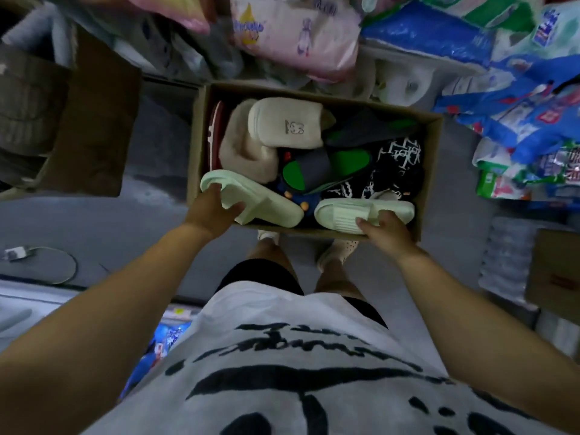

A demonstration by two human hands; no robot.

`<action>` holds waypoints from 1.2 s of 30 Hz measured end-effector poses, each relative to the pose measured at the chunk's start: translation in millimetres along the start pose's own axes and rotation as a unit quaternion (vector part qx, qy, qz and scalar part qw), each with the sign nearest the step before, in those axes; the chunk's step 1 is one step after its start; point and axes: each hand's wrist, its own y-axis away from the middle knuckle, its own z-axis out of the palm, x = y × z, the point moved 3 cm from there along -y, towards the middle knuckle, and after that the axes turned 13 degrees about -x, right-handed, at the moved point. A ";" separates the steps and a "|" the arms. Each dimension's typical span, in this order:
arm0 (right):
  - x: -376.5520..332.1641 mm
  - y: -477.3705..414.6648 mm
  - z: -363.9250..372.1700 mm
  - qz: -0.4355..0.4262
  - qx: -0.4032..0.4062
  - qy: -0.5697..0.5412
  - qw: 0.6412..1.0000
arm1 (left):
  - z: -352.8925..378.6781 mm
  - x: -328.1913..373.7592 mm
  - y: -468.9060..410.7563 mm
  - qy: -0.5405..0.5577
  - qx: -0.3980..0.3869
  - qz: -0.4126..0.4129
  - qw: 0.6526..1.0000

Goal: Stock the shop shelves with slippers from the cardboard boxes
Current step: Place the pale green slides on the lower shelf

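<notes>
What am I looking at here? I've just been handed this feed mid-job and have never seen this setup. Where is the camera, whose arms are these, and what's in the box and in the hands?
There is no machine: a person works with bare hands. The single picture comes from a wide-angle camera on their head, looking down past their shirt at their own arms. In front is an open cardboard box of slippers: beige fluffy slippers, grey-and-green slippers and black printed slippers. The left hand grips the left pale green slipper at the box's near edge. The right hand holds the right pale green slipper beside it. Wrapped packs of goods lie around.
</notes>
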 end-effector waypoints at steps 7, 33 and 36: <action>-18.1 -26.8 27.2 0.009 0.022 -0.076 0.997 | -12.9 -8.3 -9.4 0.038 0.002 0.047 0.998; -48.3 91.0 -116.9 -0.276 0.088 -0.099 0.952 | 16.9 150.6 79.3 0.620 0.061 0.077 0.778; -56.2 103.2 -142.9 -0.303 0.065 -0.068 0.948 | 43.8 191.7 94.2 0.665 0.041 0.125 0.735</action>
